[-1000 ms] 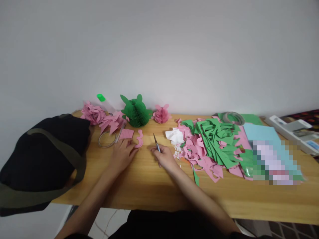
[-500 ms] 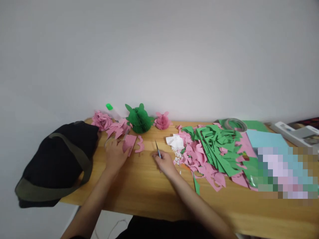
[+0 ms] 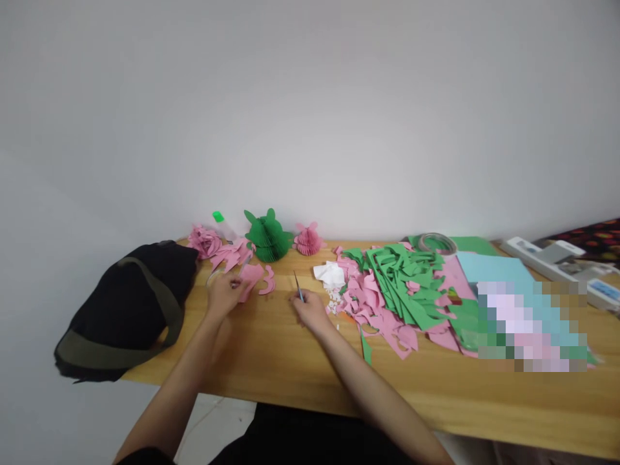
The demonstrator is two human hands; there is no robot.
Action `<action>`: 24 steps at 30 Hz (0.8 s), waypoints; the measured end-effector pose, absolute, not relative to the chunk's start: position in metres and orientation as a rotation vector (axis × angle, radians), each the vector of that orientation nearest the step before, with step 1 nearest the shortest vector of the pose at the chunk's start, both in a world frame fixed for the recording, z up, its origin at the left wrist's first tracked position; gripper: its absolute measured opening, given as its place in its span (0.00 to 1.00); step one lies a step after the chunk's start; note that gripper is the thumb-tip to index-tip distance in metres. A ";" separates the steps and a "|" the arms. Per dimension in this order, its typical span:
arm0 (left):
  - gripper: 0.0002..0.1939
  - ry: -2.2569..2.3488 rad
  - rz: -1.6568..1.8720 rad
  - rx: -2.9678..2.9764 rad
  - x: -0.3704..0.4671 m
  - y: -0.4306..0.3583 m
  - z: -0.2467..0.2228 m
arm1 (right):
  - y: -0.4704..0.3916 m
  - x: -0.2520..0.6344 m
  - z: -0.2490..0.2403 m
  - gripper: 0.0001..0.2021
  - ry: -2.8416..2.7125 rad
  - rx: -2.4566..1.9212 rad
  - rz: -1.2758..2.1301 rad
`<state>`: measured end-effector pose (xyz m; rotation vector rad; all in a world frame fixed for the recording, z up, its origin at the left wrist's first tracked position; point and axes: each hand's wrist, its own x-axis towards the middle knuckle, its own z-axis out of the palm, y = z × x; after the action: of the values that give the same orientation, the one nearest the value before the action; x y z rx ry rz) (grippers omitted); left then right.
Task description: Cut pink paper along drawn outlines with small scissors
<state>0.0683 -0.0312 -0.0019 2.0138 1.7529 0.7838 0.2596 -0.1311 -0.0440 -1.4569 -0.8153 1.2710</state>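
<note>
My left hand [image 3: 224, 296] is closed at the left edge of a flat pink paper piece [image 3: 250, 283]; whether it grips the paper is hard to make out. Just right of that piece lies a scalloped pink cutout [image 3: 267, 281]. My right hand [image 3: 310, 309] is wrapped round a thin pointed tool [image 3: 299, 289], its tip aimed up toward the wall. Behind the hands stand a green honeycomb paper figure [image 3: 269, 239] with ear shapes and a smaller pink one [image 3: 309, 239].
On the left lies a black bag [image 3: 128, 310] with an olive strap. Green scraps [image 3: 407, 281] and pink scraps [image 3: 387, 326] heap up at the right, beside white paper [image 3: 330, 275], a tape roll [image 3: 437, 243] and light blue sheets [image 3: 494, 268]. A green-capped bottle [image 3: 221, 223] is behind.
The view has shifted, so the items on the right appear farther left. My left hand's fingers have drawn together from lying over the pink paper. My right hand still holds the pointed tool.
</note>
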 end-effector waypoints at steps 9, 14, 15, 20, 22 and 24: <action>0.24 1.261 0.937 1.534 0.117 -0.094 0.023 | -0.145 0.260 -0.003 0.19 -0.808 -1.193 1.227; 0.20 0.972 0.939 1.489 0.158 -0.118 0.057 | -0.161 0.290 0.039 0.19 -0.812 -1.184 1.040; 0.18 0.925 0.928 1.499 0.163 -0.118 0.064 | -0.164 0.298 0.047 0.18 -0.824 -1.183 1.009; 0.12 0.746 0.896 1.537 0.181 -0.108 0.090 | -0.168 0.332 0.081 0.13 -0.961 -1.225 0.892; 0.12 0.703 0.897 1.514 0.189 -0.101 0.096 | -0.165 0.339 0.089 0.13 -1.004 -1.251 0.848; 0.12 0.677 0.912 1.454 0.196 -0.095 0.102 | -0.161 0.343 0.094 0.15 -1.015 -1.264 0.779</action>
<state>0.1963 -0.0952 0.1025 1.4542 0.6767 0.9119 0.3429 -0.1609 0.0936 -1.2636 -1.0151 0.7794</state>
